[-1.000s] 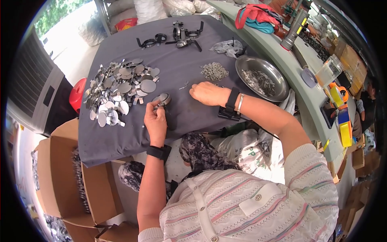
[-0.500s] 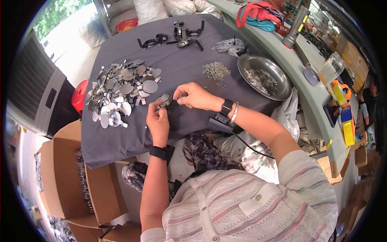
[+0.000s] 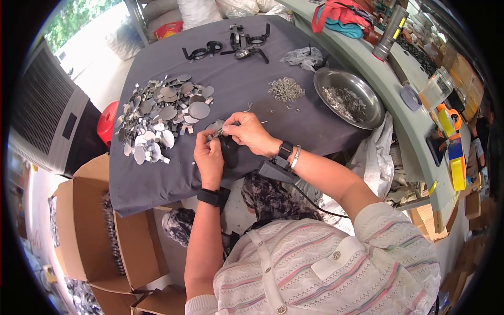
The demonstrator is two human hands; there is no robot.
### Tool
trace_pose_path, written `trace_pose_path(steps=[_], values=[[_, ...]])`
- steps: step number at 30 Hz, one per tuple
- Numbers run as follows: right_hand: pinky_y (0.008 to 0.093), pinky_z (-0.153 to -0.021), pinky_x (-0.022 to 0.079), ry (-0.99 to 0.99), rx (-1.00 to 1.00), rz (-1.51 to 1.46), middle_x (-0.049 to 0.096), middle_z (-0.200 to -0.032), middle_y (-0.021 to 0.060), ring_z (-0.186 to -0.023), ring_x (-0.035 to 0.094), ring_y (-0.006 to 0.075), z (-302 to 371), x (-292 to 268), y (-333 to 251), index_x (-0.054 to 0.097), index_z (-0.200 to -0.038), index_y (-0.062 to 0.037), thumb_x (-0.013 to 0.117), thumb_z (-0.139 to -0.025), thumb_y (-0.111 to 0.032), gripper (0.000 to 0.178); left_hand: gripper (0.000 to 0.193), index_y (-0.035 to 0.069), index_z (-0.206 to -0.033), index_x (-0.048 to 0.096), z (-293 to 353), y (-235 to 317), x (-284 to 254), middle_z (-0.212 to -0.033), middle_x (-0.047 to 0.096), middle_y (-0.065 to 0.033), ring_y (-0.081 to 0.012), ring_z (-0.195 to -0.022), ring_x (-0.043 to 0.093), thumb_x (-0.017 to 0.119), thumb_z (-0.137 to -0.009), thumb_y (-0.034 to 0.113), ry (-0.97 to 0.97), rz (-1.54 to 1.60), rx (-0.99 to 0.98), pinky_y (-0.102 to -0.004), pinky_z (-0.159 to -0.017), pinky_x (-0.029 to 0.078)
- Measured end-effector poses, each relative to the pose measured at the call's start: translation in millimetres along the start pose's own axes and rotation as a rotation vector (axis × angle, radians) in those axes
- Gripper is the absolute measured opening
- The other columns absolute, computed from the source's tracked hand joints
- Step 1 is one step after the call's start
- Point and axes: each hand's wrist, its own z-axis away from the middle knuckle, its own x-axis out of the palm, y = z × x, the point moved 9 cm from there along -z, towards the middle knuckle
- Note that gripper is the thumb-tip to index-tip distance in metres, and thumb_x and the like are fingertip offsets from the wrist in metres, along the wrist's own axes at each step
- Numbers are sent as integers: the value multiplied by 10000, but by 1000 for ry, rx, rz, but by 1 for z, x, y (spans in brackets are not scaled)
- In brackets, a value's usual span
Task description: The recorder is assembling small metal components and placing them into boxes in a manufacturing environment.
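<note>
My left hand (image 3: 208,160) is closed at the front part of the cloth, gripping a round metal piece (image 3: 214,127) between thumb and fingers. Right against that piece, my right hand (image 3: 251,131) is pinched; its fingers hide whatever they hold. A thin light pin (image 3: 263,122) shows just beyond the right knuckles; whether it lies on the cloth or is held, I cannot tell. To the left spreads a heap of flat metal discs with tabs (image 3: 167,113). Farther off to the right sit a pile of small metal clips (image 3: 286,90) and a steel bowl (image 3: 374,100) of thin metal pins.
Black ring-shaped clamps (image 3: 242,44) and a clear plastic bag (image 3: 302,58) lie toward the far side of the grey cloth (image 3: 157,186). An open cardboard box (image 3: 79,236) stands at lower left, below a red stool (image 3: 106,123). A green bench (image 3: 362,63) runs along the right.
My right hand has moved left and slightly down, and its fingertips now meet the round metal piece. My left hand stays nearly in place, still holding it.
</note>
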Motion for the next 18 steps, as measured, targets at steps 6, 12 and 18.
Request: trace_pose_path(steps=[6, 12, 18], values=[[196, -409, 307, 68, 73, -36, 584, -739, 77, -527, 470, 54, 9, 1, 4, 565, -889, 55, 586, -846, -20, 89, 133, 38, -999, 566, -3, -9, -4, -609, 570, -2, -31, -457, 442, 469, -908, 47, -14, -25, -4, -200, -377, 324], [203, -409, 310, 97, 50, 5, 574, -724, 79, -525, 471, 63, 9, 3, -4, 562, -848, 67, 565, -838, -19, 86, 161, 13, -966, 573, -3, -7, -3, -578, 421, 55, -21, -504, 332, 469, -845, -13, 36, -59, -6, -218, -436, 271], [225, -388, 277, 13, 141, 1, 559, -670, 73, -477, 421, 60, 1, 9, 2, 573, -770, 64, 566, -820, -9, 88, 160, 23, -1005, 566, -7, -11, -8, -632, 589, -27, -41, -473, 467, 452, -893, 31, -10, -92, 66, -200, -384, 343]])
